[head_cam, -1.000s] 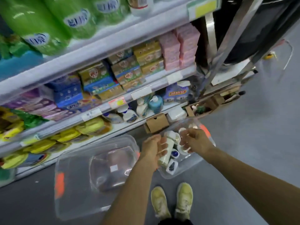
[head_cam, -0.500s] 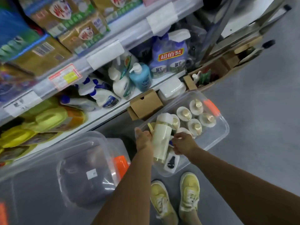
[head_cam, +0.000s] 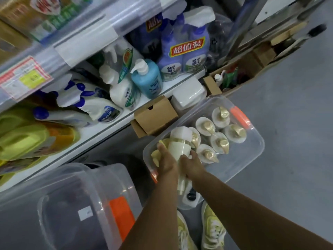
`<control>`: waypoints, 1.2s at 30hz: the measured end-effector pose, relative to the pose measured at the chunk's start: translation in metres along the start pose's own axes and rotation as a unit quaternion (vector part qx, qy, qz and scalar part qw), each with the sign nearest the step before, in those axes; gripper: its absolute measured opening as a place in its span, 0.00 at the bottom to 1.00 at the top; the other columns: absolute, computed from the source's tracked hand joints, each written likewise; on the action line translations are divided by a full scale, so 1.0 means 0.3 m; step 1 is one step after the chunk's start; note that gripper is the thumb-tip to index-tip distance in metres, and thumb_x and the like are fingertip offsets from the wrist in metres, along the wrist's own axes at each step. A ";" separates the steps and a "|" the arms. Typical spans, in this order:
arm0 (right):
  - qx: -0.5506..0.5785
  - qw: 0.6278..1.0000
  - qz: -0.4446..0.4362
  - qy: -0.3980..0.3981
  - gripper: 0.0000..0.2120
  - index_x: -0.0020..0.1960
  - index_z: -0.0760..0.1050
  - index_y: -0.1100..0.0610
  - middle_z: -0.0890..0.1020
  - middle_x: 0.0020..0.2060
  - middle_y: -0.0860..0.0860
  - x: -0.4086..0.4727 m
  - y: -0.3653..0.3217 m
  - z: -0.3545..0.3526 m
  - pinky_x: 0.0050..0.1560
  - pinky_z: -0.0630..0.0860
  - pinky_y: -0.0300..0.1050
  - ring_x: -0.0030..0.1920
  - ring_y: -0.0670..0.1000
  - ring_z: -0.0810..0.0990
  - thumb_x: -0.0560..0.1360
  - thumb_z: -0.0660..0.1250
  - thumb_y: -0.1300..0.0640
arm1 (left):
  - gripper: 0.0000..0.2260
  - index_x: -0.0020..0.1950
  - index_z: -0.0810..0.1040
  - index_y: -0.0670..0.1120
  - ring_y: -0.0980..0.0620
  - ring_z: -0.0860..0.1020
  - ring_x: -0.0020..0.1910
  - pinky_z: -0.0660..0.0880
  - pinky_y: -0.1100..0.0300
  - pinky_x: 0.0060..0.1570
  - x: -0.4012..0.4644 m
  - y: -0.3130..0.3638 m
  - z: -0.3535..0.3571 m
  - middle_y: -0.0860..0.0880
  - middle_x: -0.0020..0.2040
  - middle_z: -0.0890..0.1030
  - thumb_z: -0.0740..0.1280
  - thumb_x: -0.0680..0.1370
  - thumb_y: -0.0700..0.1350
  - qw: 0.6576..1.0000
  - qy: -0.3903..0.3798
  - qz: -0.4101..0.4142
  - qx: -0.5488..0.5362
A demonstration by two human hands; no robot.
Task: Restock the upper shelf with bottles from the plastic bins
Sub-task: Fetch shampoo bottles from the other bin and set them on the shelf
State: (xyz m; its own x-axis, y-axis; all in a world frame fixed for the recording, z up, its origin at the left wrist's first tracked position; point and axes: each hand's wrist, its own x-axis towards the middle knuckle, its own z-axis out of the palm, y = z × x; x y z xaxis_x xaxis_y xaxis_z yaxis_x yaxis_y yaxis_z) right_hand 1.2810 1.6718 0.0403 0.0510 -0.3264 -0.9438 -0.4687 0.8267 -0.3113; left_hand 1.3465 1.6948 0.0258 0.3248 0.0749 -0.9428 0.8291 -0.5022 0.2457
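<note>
A cream bottle [head_cam: 179, 147] is held above the clear plastic bin [head_cam: 252, 156] on the floor, where 6 gold-capped bottles [head_cam: 219, 141] remain upright. It should be lifted straight up, kept vertical and clear of the bin rim, before being raised to the shelf. The left hand [head_cam: 166, 159] is wrapped around its side; the right hand [head_cam: 191, 165] is closed around its lower part.

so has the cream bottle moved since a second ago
Yes. The cream bottle, held in both hands, has lifted out of the clear bin and now sits higher against the gold-capped bottles.
</note>
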 end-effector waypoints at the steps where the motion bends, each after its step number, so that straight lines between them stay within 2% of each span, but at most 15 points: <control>1: -0.001 1.000 -0.002 0.002 0.27 0.78 0.53 0.50 0.71 0.68 0.58 -0.006 0.005 0.002 0.64 0.73 0.54 0.64 0.60 0.74 0.81 0.56 0.53 | 0.39 0.75 0.64 0.45 0.36 0.72 0.65 0.65 0.41 0.70 0.004 0.000 0.005 0.37 0.68 0.72 0.56 0.76 0.72 1.000 0.009 0.002 -0.007; 6: 0.004 1.000 -0.024 0.008 0.25 0.76 0.58 0.46 0.74 0.65 0.56 -0.054 0.011 -0.015 0.64 0.74 0.58 0.61 0.59 0.76 0.80 0.59 0.52 | 0.39 0.72 0.67 0.44 0.37 0.74 0.62 0.67 0.39 0.69 -0.032 0.016 0.000 0.37 0.65 0.74 0.55 0.75 0.74 0.999 0.040 -0.005 0.003; 11: 0.017 0.997 -0.074 -0.027 0.24 0.74 0.62 0.45 0.76 0.61 0.53 -0.179 -0.053 -0.049 0.57 0.77 0.52 0.56 0.55 0.77 0.80 0.62 0.56 | 0.34 0.73 0.67 0.47 0.37 0.75 0.63 0.68 0.40 0.66 -0.190 0.072 -0.057 0.37 0.65 0.75 0.59 0.77 0.69 0.998 0.019 -0.012 -0.057; 14: -0.003 0.994 -0.105 -0.036 0.25 0.74 0.63 0.45 0.76 0.61 0.51 -0.263 -0.134 -0.082 0.60 0.75 0.51 0.57 0.54 0.76 0.79 0.62 0.55 | 0.35 0.74 0.68 0.47 0.37 0.72 0.67 0.64 0.39 0.70 -0.325 0.125 -0.091 0.37 0.68 0.74 0.56 0.77 0.71 0.997 -0.019 -0.017 -0.072; 16: -0.004 0.993 -0.116 -0.034 0.24 0.73 0.64 0.44 0.75 0.62 0.51 -0.326 -0.188 -0.100 0.60 0.74 0.51 0.57 0.54 0.76 0.79 0.62 0.54 | 0.34 0.67 0.76 0.47 0.37 0.76 0.63 0.68 0.39 0.69 -0.408 0.165 -0.109 0.38 0.63 0.79 0.50 0.78 0.71 0.997 -0.039 0.019 -0.057; 18: 0.012 0.991 -0.126 -0.040 0.22 0.73 0.65 0.43 0.76 0.60 0.50 -0.406 -0.241 -0.115 0.51 0.75 0.46 0.53 0.50 0.77 0.80 0.63 0.52 | 0.35 0.58 0.82 0.47 0.39 0.80 0.57 0.72 0.40 0.66 -0.497 0.206 -0.133 0.39 0.57 0.83 0.45 0.79 0.70 0.995 -0.058 0.060 -0.056; 20: 0.026 0.990 -0.132 -0.047 0.20 0.71 0.67 0.41 0.78 0.54 0.46 -0.488 -0.289 -0.133 0.42 0.71 0.42 0.49 0.46 0.77 0.80 0.61 0.51 | 0.36 0.55 0.83 0.48 0.40 0.80 0.56 0.72 0.40 0.65 -0.591 0.246 -0.157 0.41 0.56 0.83 0.44 0.79 0.71 0.994 -0.071 0.072 -0.047; 23: 0.035 0.987 -0.141 -0.063 0.16 0.69 0.70 0.42 0.80 0.58 0.49 -0.607 -0.343 -0.167 0.49 0.73 0.47 0.55 0.52 0.79 0.81 0.58 0.48 | 0.37 0.54 0.82 0.49 0.41 0.79 0.56 0.72 0.40 0.65 -0.733 0.298 -0.200 0.43 0.56 0.83 0.42 0.78 0.72 0.992 -0.092 0.081 -0.024; 24: 0.039 0.986 -0.144 -0.069 0.14 0.66 0.71 0.43 0.81 0.58 0.50 -0.653 -0.360 -0.179 0.48 0.73 0.48 0.54 0.52 0.79 0.82 0.58 0.48 | 0.37 0.55 0.82 0.49 0.42 0.80 0.56 0.72 0.41 0.65 -0.779 0.311 -0.218 0.44 0.55 0.83 0.42 0.78 0.72 0.991 -0.101 0.090 -0.021; 26: 0.061 0.985 -0.144 -0.076 0.12 0.60 0.75 0.46 0.84 0.52 0.52 -0.750 -0.389 -0.198 0.40 0.74 0.44 0.47 0.51 0.82 0.81 0.58 0.46 | 0.39 0.58 0.81 0.47 0.43 0.80 0.56 0.73 0.44 0.63 -0.882 0.334 -0.262 0.44 0.55 0.84 0.41 0.78 0.71 0.986 -0.121 0.110 -0.013; 29: 0.124 0.980 -0.122 -0.095 0.16 0.56 0.77 0.54 0.87 0.39 0.54 -0.879 -0.429 -0.217 0.31 0.79 0.43 0.37 0.53 0.86 0.81 0.58 0.44 | 0.39 0.56 0.83 0.47 0.45 0.81 0.56 0.72 0.46 0.64 -1.017 0.355 -0.320 0.46 0.52 0.86 0.41 0.78 0.71 0.980 -0.133 0.145 -0.003; 30: 0.139 0.978 -0.120 -0.102 0.18 0.58 0.77 0.56 0.87 0.40 0.56 -0.939 -0.444 -0.221 0.33 0.80 0.45 0.38 0.54 0.86 0.81 0.58 0.43 | 0.39 0.55 0.83 0.47 0.47 0.82 0.53 0.74 0.47 0.62 -1.074 0.367 -0.346 0.47 0.49 0.86 0.41 0.79 0.71 0.979 -0.136 0.155 -0.003; 32: 0.153 0.973 -0.131 -0.112 0.21 0.62 0.75 0.58 0.85 0.46 0.59 -1.028 -0.477 -0.224 0.39 0.80 0.49 0.44 0.58 0.85 0.82 0.57 0.43 | 0.38 0.51 0.83 0.47 0.53 0.83 0.40 0.79 0.57 0.44 -1.157 0.397 -0.369 0.51 0.37 0.86 0.41 0.79 0.70 0.974 -0.151 0.170 0.007; 34: 0.155 0.969 -0.142 -0.127 0.24 0.66 0.74 0.59 0.83 0.51 0.60 -1.128 -0.502 -0.224 0.42 0.79 0.51 0.47 0.59 0.83 0.82 0.55 0.42 | 0.36 0.47 0.81 0.46 0.56 0.81 0.29 0.75 0.64 0.29 -1.251 0.426 -0.408 0.52 0.30 0.84 0.41 0.80 0.68 0.970 -0.159 0.183 0.016; 36: 0.156 0.968 -0.146 -0.128 0.25 0.66 0.74 0.60 0.82 0.54 0.61 -1.213 -0.525 -0.226 0.47 0.79 0.54 0.50 0.60 0.82 0.82 0.55 0.42 | 0.34 0.49 0.81 0.44 0.54 0.81 0.30 0.74 0.64 0.28 -1.324 0.448 -0.435 0.50 0.33 0.84 0.44 0.81 0.67 0.963 -0.172 0.205 0.011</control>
State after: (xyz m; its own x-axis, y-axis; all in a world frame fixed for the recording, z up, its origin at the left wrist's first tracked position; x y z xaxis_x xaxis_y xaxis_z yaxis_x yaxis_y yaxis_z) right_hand 1.2765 1.6292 0.4403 0.3779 -0.4761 -0.7941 -0.1130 0.8275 -0.5499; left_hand 1.3884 1.7100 0.4628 0.4495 -0.4217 -0.7875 0.6529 -0.4466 0.6118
